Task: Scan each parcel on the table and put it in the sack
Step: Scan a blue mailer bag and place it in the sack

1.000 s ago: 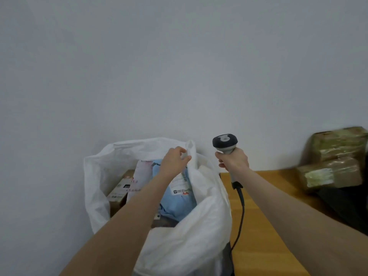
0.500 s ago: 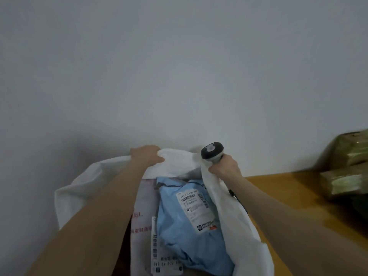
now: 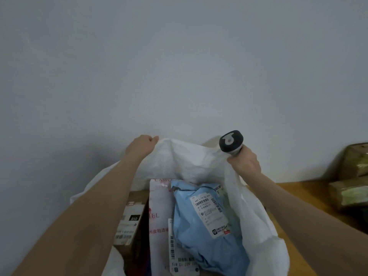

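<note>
A crinkled white woven plastic sack [image 3: 185, 162] is held open before a bare grey-white wall [image 3: 179, 66].
The left hand [image 3: 142, 145] clenches its far rim. Inside stand a labelled brown cardboard box [image 3: 129, 226], half hidden by the forearm, a white-and-pink flat parcel [image 3: 159, 206] and a soft light-blue plastic mailer [image 3: 199, 232]. The right hand [image 3: 245, 163] grips the grey-black handheld scanner [image 3: 231, 141] together with the sack's right rim. On the orange-brown wooden table [image 3: 294, 192] lie two blurred tape-wrapped parcels [image 3: 350, 194].
</note>
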